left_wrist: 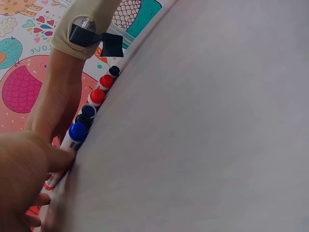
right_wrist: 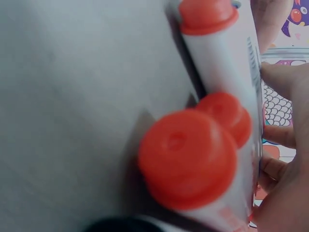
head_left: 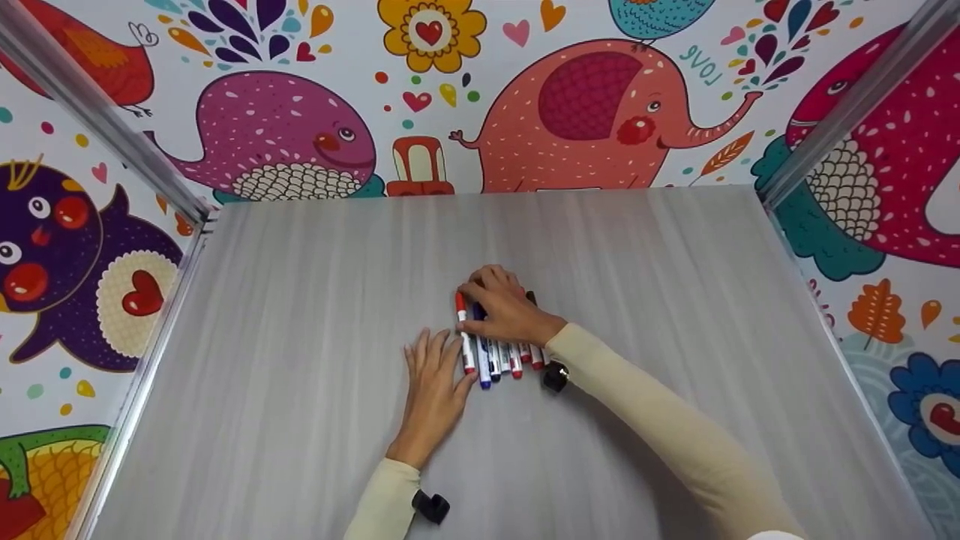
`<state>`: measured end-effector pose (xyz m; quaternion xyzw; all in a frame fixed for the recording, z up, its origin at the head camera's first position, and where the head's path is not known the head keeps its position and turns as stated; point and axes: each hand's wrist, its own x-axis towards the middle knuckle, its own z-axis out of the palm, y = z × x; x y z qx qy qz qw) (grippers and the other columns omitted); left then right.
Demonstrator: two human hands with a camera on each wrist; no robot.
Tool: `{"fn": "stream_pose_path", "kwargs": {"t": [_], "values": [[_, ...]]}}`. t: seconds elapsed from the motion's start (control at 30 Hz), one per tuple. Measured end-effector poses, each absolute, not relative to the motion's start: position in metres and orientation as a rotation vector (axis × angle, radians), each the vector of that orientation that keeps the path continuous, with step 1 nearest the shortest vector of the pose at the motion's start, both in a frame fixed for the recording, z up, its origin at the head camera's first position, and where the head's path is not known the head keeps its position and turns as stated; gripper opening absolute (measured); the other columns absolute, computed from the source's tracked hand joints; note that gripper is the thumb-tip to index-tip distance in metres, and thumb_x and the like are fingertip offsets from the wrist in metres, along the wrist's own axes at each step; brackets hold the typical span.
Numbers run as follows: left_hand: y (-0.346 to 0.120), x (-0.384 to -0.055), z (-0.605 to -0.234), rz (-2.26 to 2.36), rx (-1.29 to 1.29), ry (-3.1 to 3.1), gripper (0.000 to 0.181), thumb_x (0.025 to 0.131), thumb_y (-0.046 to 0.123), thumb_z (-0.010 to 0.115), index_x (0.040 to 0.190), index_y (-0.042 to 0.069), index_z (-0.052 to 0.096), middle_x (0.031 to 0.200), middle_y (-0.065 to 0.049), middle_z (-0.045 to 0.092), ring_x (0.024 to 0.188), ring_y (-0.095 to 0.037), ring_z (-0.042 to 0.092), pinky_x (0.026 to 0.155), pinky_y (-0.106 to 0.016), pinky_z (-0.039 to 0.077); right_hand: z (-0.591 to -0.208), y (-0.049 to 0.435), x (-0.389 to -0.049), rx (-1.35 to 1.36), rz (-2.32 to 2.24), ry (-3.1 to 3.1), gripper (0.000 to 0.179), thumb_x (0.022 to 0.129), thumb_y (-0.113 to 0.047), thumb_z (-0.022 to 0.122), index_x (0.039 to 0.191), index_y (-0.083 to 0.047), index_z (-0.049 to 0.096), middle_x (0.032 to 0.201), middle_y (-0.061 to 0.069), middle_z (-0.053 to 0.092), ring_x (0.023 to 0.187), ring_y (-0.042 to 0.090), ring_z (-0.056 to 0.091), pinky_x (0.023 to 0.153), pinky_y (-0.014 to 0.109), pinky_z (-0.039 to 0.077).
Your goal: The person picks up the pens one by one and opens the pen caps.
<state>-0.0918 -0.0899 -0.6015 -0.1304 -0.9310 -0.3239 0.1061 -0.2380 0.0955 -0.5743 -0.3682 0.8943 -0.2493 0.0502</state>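
Several white-barrelled markers lie side by side in a row on the table. The leftmost is a red-ended marker (head_left: 469,354), and beside it sits a blue-ended marker (head_left: 484,367). My right hand (head_left: 510,311) rests across the upper part of the row, its thumb and fingertips reaching the leftmost marker and covering several others. To the left of the row, my left hand (head_left: 433,397) lies with fingers extended, its thumb at the lower end of the red-ended marker. Large red caps (right_wrist: 188,159) fill the right wrist view close up.
The grey wood-grain table (head_left: 300,300) has metal frame posts (head_left: 847,105) at its far corners. Patterned panels with cartoon animals (head_left: 585,112) stand behind and beside it. A small black wrist device (head_left: 555,376) is strapped to the right sleeve; another (head_left: 431,507) is on the left.
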Motion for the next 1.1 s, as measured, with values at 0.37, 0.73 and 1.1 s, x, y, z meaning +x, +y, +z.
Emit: {"fn": "stream_pose_path", "kwargs": {"t": [0.37,0.73,1.1], "values": [[-0.105,-0.097,-0.582,-1.122,-0.363,-2.779,0.078,0.088,0.027,0.094,0.152,-0.001,0.06,0.162,-0.025,0.051,0.16,-0.053,0.028,0.122,-0.085,0.009,-0.557,0.1,-0.234,-1.099,-0.942,2.669,0.054,0.103,-0.039,0.078,0.142,-0.003,0.069,0.149,0.018,0.052,0.146,0.035,0.038,0.123,0.062,0.026],[-0.105,-0.1,-0.567,-1.463,-0.459,-2.814,0.102,0.086,0.035,0.096,0.162,-0.007,0.045,0.167,-0.028,0.044,0.162,-0.052,0.024,0.128,-0.073,0.016,-0.545,0.11,-0.223,-1.1,-1.133,2.579,0.047,0.107,-0.037,0.073,0.137,-0.002,0.068,0.15,0.02,0.055,0.144,0.034,0.043,0.124,0.058,0.032],[-0.099,-0.098,-0.554,-1.717,-0.523,-2.871,0.104,0.088,0.039,0.094,0.167,-0.002,0.041,0.176,-0.025,0.032,0.166,-0.044,0.022,0.129,-0.065,0.025,-0.529,0.128,-0.204,-1.006,-1.363,2.421,0.04,0.109,-0.031,0.072,0.135,-0.002,0.064,0.147,0.021,0.058,0.14,0.029,0.048,0.121,0.058,0.041]]}}
